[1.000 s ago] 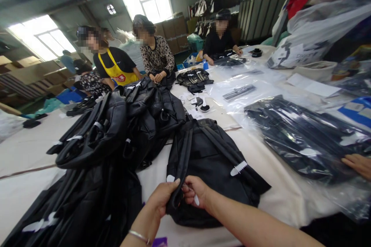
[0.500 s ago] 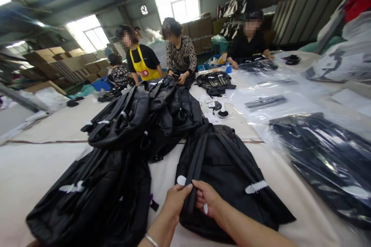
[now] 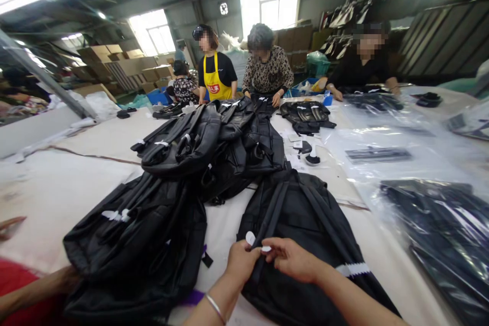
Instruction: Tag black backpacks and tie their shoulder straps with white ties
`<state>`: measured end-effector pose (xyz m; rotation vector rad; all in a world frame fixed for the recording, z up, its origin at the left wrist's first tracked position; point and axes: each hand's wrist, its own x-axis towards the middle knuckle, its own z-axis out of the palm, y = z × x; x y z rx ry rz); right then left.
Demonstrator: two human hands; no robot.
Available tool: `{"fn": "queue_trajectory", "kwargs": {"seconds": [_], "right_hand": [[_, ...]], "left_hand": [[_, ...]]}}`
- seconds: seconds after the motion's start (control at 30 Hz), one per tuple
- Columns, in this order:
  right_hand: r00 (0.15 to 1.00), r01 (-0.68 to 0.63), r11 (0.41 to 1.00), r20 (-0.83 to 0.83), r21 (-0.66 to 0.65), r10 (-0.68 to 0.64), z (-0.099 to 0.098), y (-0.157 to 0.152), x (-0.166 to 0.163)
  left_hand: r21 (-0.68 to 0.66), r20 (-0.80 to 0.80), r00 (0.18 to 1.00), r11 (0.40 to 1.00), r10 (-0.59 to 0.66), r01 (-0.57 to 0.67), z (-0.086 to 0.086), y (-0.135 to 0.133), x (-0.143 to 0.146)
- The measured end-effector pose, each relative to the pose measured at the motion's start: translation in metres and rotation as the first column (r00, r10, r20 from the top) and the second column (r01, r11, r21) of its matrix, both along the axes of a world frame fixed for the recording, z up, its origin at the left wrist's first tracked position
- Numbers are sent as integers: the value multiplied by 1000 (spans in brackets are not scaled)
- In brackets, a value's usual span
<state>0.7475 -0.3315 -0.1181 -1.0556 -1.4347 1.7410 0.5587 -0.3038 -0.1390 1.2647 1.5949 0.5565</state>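
Observation:
A black backpack (image 3: 305, 224) lies flat on the white table (image 3: 69, 173) in front of me, straps up. My left hand (image 3: 240, 262) pinches the lower end of its left shoulder strap, where a small white tag sticks out. My right hand (image 3: 292, 260) is closed on the same strap end from the right, fingertips meeting the left hand's. A white band wraps the right strap (image 3: 353, 268). The strap end itself is partly hidden by my fingers.
A pile of black backpacks (image 3: 206, 147) and another flat one (image 3: 137, 244) lie to the left. Bagged backpacks in clear plastic (image 3: 443, 229) lie to the right. Three people work at the far table edge. Another person's arm (image 3: 34, 290) in a red sleeve reaches in at bottom left.
The view has swung left, so the backpack sits further right in the frame. Both hands stay on the strap end; the right hand's fingers have shifted up to pinch at the white tag.

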Motion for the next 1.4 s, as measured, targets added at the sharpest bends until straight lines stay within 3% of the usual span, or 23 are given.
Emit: {"fn": "queue_trajectory", "kwargs": {"seconds": [0.07, 0.2, 0.33, 0.43, 0.67, 0.87, 1.0, 1.17, 1.4], "right_hand": [[994, -20, 996, 109, 84, 11, 4, 11, -3], [957, 67, 967, 257, 244, -132, 7, 32, -15], [961, 113, 971, 225, 213, -161, -1, 48, -28], [968, 114, 986, 208, 119, -137, -10, 54, -34], [957, 225, 974, 195, -34, -214, -27, 45, -43], [954, 216, 970, 188, 109, -234, -16, 32, -37], [925, 214, 950, 265, 228, -272, -6, 27, -30], [919, 243, 970, 314, 28, -239, -16, 29, -33], [949, 216, 970, 257, -111, -182, -26, 39, -38]], "left_hand": [[33, -25, 999, 999, -32, 33, -2, -1, 0], [73, -65, 995, 994, -82, 87, 0, -3, -1], [98, -86, 990, 988, -112, 120, 6, -4, -2], [116, -95, 989, 985, -114, 125, 9, -6, -2], [142, 21, 995, 986, -95, 91, 10, -10, -1], [57, 113, 991, 996, -77, 71, -2, -6, -1], [1, 149, 988, 999, -49, 49, -4, -5, -2], [-7, 151, 988, 999, -41, 42, -2, -6, -1], [19, 163, 985, 998, -58, 55, -1, -7, 1]]}}
